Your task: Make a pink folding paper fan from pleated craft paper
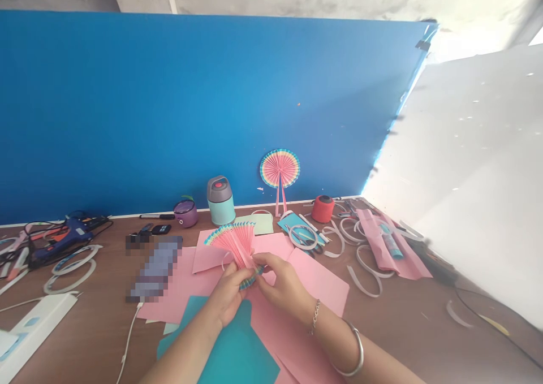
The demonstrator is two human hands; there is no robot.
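A pleated paper fan [236, 242], pink with a blue, yellow and white edge, is gathered at its middle between my two hands. Its upper pleats spread out to the upper left, and a short striped end shows below my fingers. My left hand [231, 290] is closed around the lower pleats, thumb on top. My right hand [282, 282] pinches the gathered part from the right side. Beneath my hands lie pink paper sheets [318, 276] and a teal sheet [233, 344].
A finished round fan [280, 169] leans on the blue partition [169, 107]. Near it stand a teal flask [221, 206], a purple pot [185, 213] and a red container [323, 208]. White strips [365, 282] lie rightward; a glue gun [63, 238], phone [156, 268] and power strip [38, 333] lie leftward.
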